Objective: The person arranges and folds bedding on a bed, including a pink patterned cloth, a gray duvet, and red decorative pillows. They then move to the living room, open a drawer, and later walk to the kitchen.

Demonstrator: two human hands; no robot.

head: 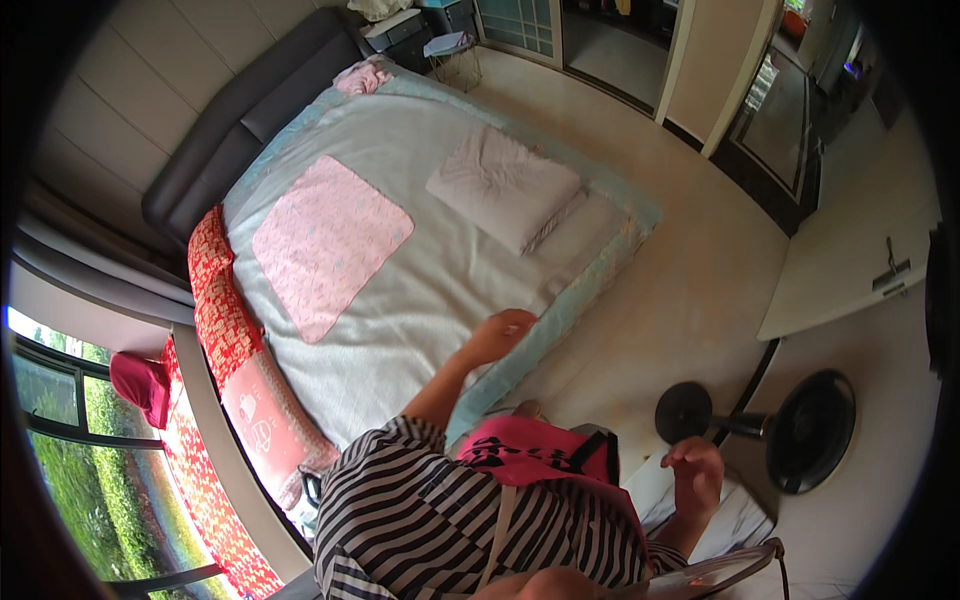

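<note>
My left hand (504, 336) is over the foot edge of a bed, above the teal border (559, 324) of the bedding. Its fingers are partly bent and turned from view; whether it touches the cloth I cannot tell. To the right my right hand (696, 474) is raised, fingers loosely curled, with nothing seen in it. A silvery-grey sheet (405, 300) with creases covers the mattress. On it lie a pink patterned mat (330, 240), spread flat, and a folded pale grey-pink quilt (502, 184). A crumpled pink cloth (363, 76) rests at the headboard end.
Red patterned cushions (223, 300) and a pink cushion (266, 424) line the window side. A dark headboard (255, 112) stands against the wall. A black fan (810, 431) is by my right hand. A small stool (454, 56), a door (847, 277) and pale floor (675, 262) lie beyond.
</note>
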